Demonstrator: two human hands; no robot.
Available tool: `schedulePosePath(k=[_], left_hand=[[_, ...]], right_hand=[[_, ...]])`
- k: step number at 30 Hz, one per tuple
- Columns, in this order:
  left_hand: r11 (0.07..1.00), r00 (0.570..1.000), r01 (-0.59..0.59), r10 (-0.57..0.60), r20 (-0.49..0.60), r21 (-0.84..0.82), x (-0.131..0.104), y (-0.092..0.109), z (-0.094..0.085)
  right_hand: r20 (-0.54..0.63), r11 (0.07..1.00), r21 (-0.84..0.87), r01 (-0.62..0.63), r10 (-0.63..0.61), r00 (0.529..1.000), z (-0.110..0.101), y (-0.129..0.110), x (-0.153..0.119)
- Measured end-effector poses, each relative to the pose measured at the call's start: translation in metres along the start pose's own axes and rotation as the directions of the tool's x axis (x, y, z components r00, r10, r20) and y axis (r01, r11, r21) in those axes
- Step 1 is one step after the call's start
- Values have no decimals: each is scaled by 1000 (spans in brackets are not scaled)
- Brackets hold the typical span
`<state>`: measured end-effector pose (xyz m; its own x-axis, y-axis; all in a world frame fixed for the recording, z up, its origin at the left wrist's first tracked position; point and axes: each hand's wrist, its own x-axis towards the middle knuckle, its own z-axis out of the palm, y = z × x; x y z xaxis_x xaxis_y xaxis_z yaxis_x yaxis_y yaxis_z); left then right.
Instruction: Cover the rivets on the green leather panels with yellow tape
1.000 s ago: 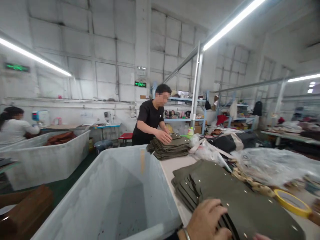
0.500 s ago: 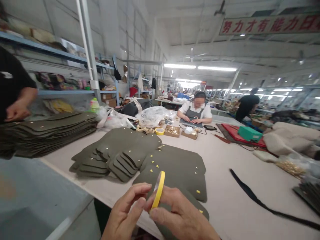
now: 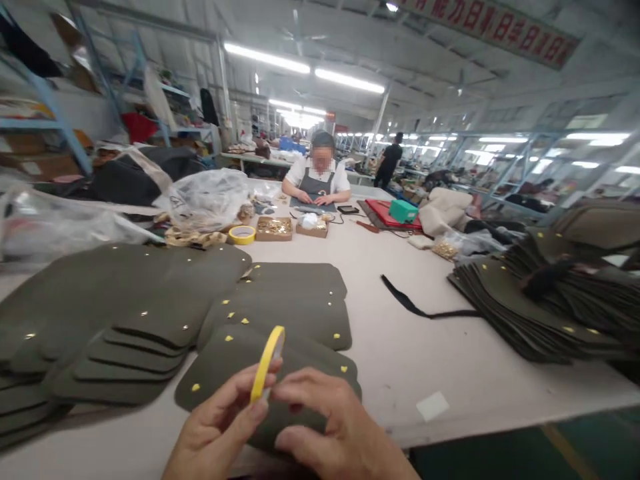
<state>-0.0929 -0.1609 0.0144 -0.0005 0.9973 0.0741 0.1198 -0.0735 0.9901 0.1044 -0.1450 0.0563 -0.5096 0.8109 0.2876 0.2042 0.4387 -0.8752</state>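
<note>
A narrow roll of yellow tape (image 3: pixel 265 365) stands tilted above the table's near edge. My left hand (image 3: pixel 215 420) pinches its lower rim between thumb and fingers. Just to the right is my right hand (image 3: pixel 335 417), its thumb and forefinger apart; the forefinger's tip is close to the roll, and I cannot tell if it touches. Beneath and beyond both hands lie overlapping dark green panels (image 3: pixel 295 300) with small yellow tape bits and metal studs on them. A fanned stack of similar panels (image 3: pixel 125 353) spreads out to the left.
Another stack of green panels (image 3: pixel 520 300) lies at the right, with a black strap (image 3: pixel 410 303) beside it. Farther back are a second yellow tape roll (image 3: pixel 242 235), a box of gold-coloured hardware (image 3: pixel 274 228) and plastic bags (image 3: pixel 205 197). A co-worker (image 3: pixel 320 180) sits across the table.
The tape roll has passed from my right hand to my left. My right fingers have opened away from it. The view has swung right, bringing the right-hand panel stack into sight.
</note>
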Motion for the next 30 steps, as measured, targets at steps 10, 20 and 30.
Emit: schedulePosePath(k=[10,20,30], left_hand=[[941,999,-50,44,27,334,36,-16,-18],[887,940,-264,147,309,380,49,9,40],[603,855,-517,392,340,607,62,8,56]], right_hand=[[-413,849,-22,-529,474,778,-54,72,-81],[-232,991,-133,-19,-13,973,-55,58,7],[-77,897,-392,204,-253,964,-53,68,20]])
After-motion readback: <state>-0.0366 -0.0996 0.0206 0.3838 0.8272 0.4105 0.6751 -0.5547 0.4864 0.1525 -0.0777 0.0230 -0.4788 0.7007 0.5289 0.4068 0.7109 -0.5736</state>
